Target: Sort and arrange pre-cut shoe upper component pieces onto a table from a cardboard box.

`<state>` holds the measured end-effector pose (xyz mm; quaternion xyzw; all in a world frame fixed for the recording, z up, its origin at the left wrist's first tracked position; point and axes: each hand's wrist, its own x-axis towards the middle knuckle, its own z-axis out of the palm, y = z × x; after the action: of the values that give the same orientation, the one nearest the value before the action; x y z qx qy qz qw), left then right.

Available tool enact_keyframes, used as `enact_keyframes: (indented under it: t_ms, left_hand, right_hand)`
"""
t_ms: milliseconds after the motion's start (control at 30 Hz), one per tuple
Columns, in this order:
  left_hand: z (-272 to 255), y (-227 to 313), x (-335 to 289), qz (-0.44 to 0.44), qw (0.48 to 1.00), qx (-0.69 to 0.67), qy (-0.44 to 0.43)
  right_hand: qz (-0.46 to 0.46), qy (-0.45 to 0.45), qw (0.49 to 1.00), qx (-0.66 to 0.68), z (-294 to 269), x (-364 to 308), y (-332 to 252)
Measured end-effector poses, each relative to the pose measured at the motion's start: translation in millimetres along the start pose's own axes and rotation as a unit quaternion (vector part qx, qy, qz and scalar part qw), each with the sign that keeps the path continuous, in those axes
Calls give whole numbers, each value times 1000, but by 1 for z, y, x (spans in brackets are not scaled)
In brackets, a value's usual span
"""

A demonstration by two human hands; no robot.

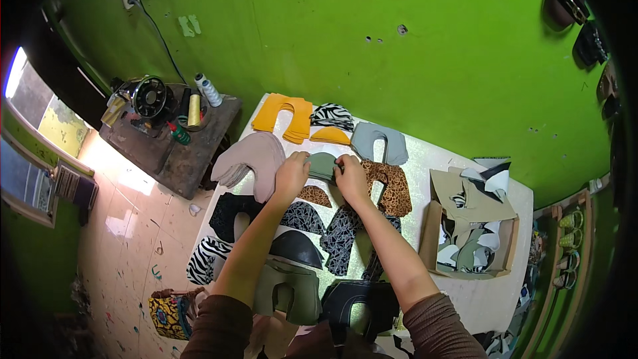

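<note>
Both hands are at a green half-moon cut piece point(322, 167) on the white table point(458, 286). My left hand point(292, 177) is closed on its left edge, and my right hand point(349, 178) pinches its right end. Whether it is one layer or a stack is hard to tell. Just below lies a brown patterned half-moon piece point(315, 195). Beside my left hand is a stack of pale pinkish-grey U-shaped pieces point(254, 153). Brown swirl-patterned U-shaped pieces point(393, 189) lie by my right hand, with grey-blue U-shaped pieces point(388, 141) farther back.
Yellow U-shaped pieces point(272, 114) and zebra-print half-moons point(331, 116) lie at the far edge. Dark, olive and black pieces cover the near side. A cardboard box of scraps point(432, 239) stands right. At left, a sewing machine point(150, 98) stands on a wooden table point(193, 169).
</note>
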<state>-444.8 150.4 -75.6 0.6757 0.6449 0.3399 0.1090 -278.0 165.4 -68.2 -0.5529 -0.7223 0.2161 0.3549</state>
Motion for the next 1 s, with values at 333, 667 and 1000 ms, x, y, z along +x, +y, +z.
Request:
enact_keyframes:
  t_ms: [333, 667, 1000]
  left_hand:
    - [-2, 47, -16, 94, 984, 118, 89]
    - [39, 224, -65, 191, 952, -237, 29]
    - [100, 332, -111, 194, 943, -236, -133]
  right_hand:
    - [-47, 51, 997, -46, -34, -46, -10]
    - [18, 21, 993, 111, -196, -155, 0]
    - [50, 4, 988, -147, -332, -192, 150]
